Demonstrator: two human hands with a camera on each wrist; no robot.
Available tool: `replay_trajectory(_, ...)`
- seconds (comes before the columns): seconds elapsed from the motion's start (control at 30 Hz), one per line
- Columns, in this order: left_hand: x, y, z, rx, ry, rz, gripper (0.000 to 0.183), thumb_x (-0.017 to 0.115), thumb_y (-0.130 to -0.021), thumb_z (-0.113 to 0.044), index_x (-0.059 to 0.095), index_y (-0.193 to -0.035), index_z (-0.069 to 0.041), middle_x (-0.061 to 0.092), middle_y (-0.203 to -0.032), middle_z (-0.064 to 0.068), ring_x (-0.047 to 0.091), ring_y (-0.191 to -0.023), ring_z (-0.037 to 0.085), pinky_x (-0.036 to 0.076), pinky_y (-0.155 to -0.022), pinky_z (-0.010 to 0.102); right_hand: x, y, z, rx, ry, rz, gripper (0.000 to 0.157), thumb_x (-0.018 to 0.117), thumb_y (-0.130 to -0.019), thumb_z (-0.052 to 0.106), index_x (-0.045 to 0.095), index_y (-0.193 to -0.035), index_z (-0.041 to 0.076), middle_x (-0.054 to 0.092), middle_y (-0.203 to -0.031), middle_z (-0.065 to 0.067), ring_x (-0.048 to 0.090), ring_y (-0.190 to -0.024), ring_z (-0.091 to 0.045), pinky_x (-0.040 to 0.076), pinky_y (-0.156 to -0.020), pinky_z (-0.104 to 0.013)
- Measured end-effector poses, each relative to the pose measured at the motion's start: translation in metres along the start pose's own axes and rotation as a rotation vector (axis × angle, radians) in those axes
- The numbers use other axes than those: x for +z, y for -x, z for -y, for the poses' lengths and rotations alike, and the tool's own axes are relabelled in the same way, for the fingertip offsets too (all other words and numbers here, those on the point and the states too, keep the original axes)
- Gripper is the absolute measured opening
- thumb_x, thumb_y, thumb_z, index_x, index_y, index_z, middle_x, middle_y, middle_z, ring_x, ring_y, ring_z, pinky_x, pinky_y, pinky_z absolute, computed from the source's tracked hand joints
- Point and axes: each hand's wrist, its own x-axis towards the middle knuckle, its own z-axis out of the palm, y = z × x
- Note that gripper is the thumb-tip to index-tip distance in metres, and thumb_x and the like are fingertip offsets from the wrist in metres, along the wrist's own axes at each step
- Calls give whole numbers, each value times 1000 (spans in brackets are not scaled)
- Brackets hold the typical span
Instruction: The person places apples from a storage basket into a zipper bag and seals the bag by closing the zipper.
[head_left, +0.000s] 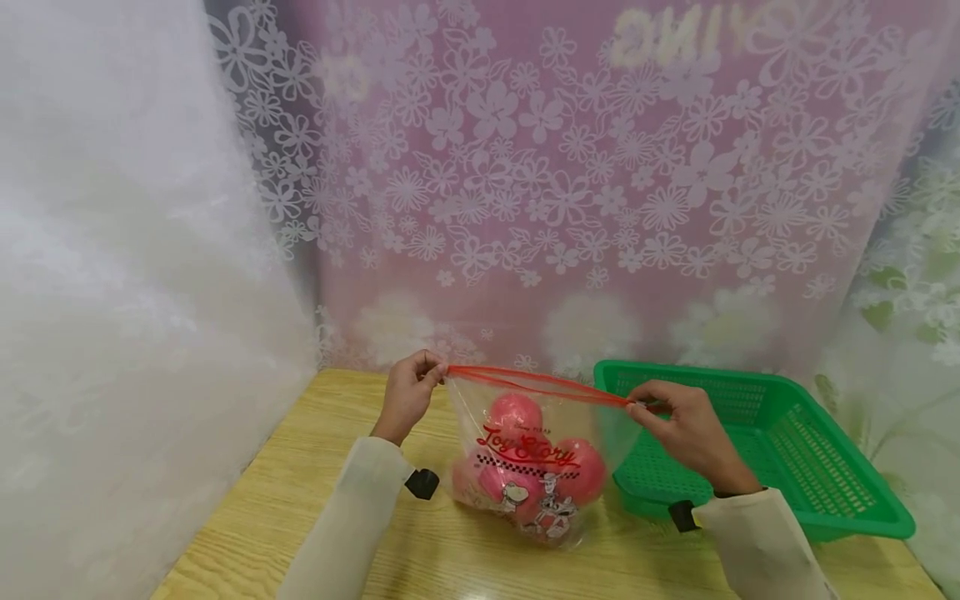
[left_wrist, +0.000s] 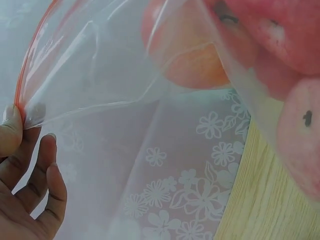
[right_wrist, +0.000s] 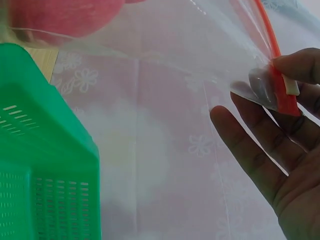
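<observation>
A clear zip bag [head_left: 536,508] with a red top edge and "Toy Story" print stands on the wooden table. Several round pinkish-red fruits [head_left: 516,412], apple-like with dark stems, lie inside it. My left hand [head_left: 407,392] pinches the left end of the red zip strip [left_wrist: 19,90] between thumb and finger; its other fingers are loosely bent. At the opposite end, my right hand [head_left: 690,429] pinches the strip by a small pale slider [right_wrist: 291,86]. The strip is stretched between both hands, its two red lines apart in the middle.
A green plastic basket [head_left: 862,525] with slotted walls sits right of the bag, partly behind my right hand. Flower-patterned sheeting [head_left: 562,208] hangs behind the wooden table [head_left: 247,525], and a whitish sheet [head_left: 135,292] hangs on the left.
</observation>
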Motion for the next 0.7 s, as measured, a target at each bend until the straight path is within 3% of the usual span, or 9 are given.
replay_trajectory(0.27, -3, 6, 0, 13, -26, -31, 12, 61, -95, -14, 67, -86, -8, 65, -81, 4, 59, -73, 18, 50, -66, 33, 0, -11, -4, -56, 24, -11, 10, 71, -86, 4, 71, -93, 11, 69, -88, 0, 66, -77, -17, 55, -64, -34)
replay_trajectory(0.5, -5, 10, 1, 55, -35, -82, 10, 61, -95, -12, 67, -87, -8, 65, -81, 5, 57, -69, 16, 42, -55, 27, 2, -23, -4, -57, 45, -7, 9, 70, -87, 4, 71, -94, 10, 70, -87, -1, 68, -77, -22, 56, -64, -41)
replay_trajectory(0.7, -6, 11, 0, 65, -12, -108, 11, 62, -94, -12, 68, -88, -6, 66, -83, 9, 56, -71, 16, 39, -55, 25, 5, -31, -7, -44, 30, -13, 9, 69, -88, 5, 71, -96, 8, 70, -89, -5, 67, -79, -24, 55, -65, -44)
